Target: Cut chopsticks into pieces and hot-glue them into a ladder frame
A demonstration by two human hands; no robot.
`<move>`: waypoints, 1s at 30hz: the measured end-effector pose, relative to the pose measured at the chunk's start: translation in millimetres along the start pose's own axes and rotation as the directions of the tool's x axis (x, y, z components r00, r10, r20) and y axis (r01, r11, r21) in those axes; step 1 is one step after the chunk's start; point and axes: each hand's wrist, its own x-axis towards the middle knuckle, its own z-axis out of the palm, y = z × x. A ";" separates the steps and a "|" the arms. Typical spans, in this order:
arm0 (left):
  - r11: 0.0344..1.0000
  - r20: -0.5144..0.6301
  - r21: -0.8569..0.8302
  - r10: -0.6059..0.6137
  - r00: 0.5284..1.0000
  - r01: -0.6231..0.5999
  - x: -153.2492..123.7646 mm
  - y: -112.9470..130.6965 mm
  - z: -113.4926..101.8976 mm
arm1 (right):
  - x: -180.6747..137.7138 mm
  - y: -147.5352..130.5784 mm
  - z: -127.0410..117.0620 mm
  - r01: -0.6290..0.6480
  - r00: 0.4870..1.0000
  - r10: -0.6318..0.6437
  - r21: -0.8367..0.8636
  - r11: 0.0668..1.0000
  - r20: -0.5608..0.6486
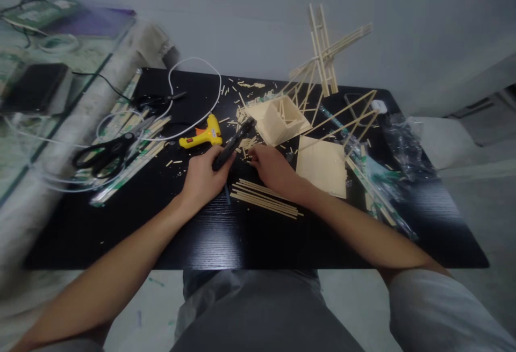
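Note:
My left hand (207, 176) is closed around a long black hand tool (234, 145), which slants up to the right; its exact kind is unclear. Close by on the right, my right hand (274, 168) has its fingers curled together over small wood offcuts (250, 145); whatever they pinch is too small to make out. Below it lie several thin wooden sticks (264, 202), side by side. A yellow glue gun (203, 133) rests just beyond my left hand. Past my right hand stands a small wooden house-like model (278, 121) on a thin wooden base.
Behind the model rises a stick-built windmill cross (323, 54). A thin wooden sheet (322, 166) lies to the right, near plastic-wrapped sticks (374, 185) and crumpled clear plastic (407, 142). Black-handled scissors (107, 153) and a looping white cable (220, 80) are on the left of the black table (161, 239).

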 end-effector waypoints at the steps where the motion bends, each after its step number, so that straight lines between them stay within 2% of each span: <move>1: 1.000 -0.002 -0.002 0.001 1.000 -0.001 -0.2 0.0 0.3 | -0.7 0.4 -0.3 0.018 1.000 -0.018 -0.009 1.000 -0.004; 3: 1.000 -0.003 -0.004 0.003 1.000 -0.003 -0.5 -0.1 0.6 | -3.9 -0.2 -6.1 0.038 0.999 -0.038 0.017 0.999 -0.028; 6: 1.000 -0.002 -0.005 0.006 1.000 -0.006 -1.0 -0.1 0.3 | -12.7 -3.0 -25.4 -0.009 0.998 0.021 0.202 0.979 -0.059; 9: 1.000 0.006 -0.007 0.013 1.000 -0.013 -1.9 0.6 0.2 | -25.6 -3.4 -46.3 -0.130 0.991 0.103 0.455 0.881 0.085; 11: 1.000 0.014 -0.004 0.023 1.000 -0.023 -2.6 1.5 0.7 | -34.8 -0.6 -55.3 -0.174 0.985 0.145 0.506 0.845 0.096; 16: 1.000 0.042 0.017 0.022 0.999 -0.023 -3.7 2.9 2.7 | -50.0 9.9 -59.2 -0.171 0.985 0.171 0.385 0.907 0.035; 22: 0.999 0.058 0.029 0.014 0.998 -0.016 -2.7 -0.5 3.6 | -53.1 13.8 -53.6 -0.107 0.993 0.095 0.233 0.967 0.063; 30: 0.998 0.082 0.051 0.025 0.996 -0.029 -3.4 0.8 3.2 | -53.0 15.6 -41.5 0.069 0.992 -0.074 0.059 0.996 0.098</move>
